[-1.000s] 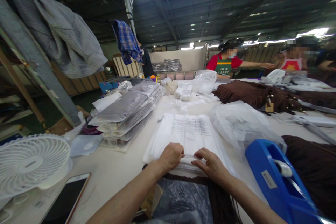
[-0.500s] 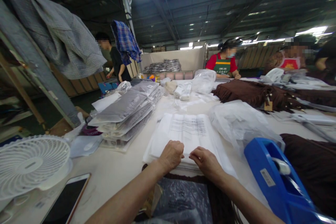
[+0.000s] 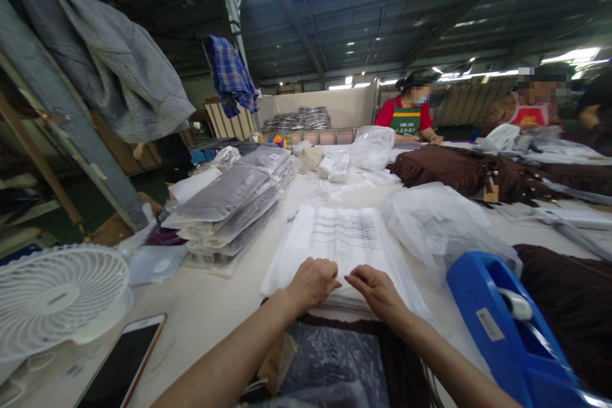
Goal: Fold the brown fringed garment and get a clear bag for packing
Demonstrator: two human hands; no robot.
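Note:
A stack of white, translucent plastic bags [image 3: 342, 236] with printed text lies in front of me. At its near edge my left hand [image 3: 313, 284] is closed, its fingertips pinching the edge of the top bag. Just to the right, my right hand [image 3: 375, 290] pinches the same edge between thumb and fingers, a small gap from the left. Below my wrists lies a dark brown item [image 3: 404, 370], with a dark packet in clear plastic [image 3: 335, 360] and a tan tag [image 3: 277, 363] on it.
Packed grey garments [image 3: 229, 197] are piled at left, near a white fan [image 3: 57, 296] and a phone [image 3: 122, 363]. A blue tape dispenser [image 3: 507, 331] and crumpled plastic [image 3: 440, 223] are at right. Brown fringed goods [image 3: 444, 169] lie farther back, where co-workers [image 3: 408, 118] sit.
Both hands stay at the stack's near edge with only slight shifts of the fingers. The standing person at the back left has moved behind the hanging grey cloth.

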